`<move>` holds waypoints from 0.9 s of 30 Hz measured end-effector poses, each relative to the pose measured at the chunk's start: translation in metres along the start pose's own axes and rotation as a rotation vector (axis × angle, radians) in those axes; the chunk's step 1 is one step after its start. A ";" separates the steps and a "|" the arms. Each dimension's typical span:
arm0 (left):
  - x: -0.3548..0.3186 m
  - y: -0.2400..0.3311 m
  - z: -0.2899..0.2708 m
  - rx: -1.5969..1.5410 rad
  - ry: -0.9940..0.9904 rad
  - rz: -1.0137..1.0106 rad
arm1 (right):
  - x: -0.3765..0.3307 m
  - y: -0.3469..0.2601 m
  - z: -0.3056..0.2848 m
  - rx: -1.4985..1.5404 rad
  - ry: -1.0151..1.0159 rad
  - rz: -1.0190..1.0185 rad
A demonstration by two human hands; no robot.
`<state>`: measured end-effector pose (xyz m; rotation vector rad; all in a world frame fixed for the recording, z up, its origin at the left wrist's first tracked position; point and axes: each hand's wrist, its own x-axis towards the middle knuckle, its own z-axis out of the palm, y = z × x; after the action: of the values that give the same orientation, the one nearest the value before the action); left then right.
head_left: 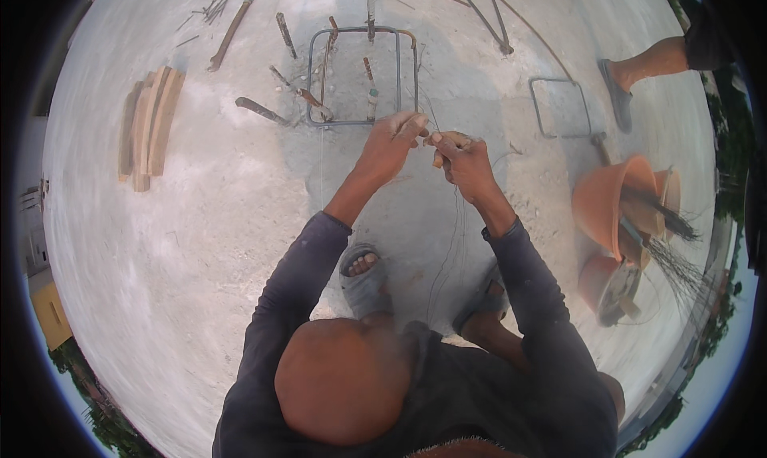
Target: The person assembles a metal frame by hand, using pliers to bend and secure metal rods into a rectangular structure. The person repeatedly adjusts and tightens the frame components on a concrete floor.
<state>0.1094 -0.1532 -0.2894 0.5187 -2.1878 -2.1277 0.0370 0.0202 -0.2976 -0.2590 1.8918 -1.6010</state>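
Pinched in your right hand (471, 167) is a small tan piece (438, 161), while I cannot tell what your left hand (390, 148), near the far steel frame (343, 123), holds.

no legible txt, labels, nos, signs

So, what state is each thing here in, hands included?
Left hand: fingers bent inward; any hold unclear
Right hand: curled around a tan piece
Large hoop: bent rectangular, around several bars
Bars: sticking up, partly rusty
Small hoop: on the floor, rectangular
Wood strips: bunched side by side
Orange bucket: things inside, some sticking out
Wires: fanned out loosely
Sandals: worn
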 end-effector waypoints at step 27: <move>-0.017 -0.042 -0.136 -0.287 0.488 -0.085 | 0.126 -0.017 0.042 -0.745 0.069 -0.157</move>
<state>0.1698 -0.2799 -0.3194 0.9924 -1.5993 -2.0258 -0.0411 -0.0851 -0.3264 -0.6805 2.5086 -0.9307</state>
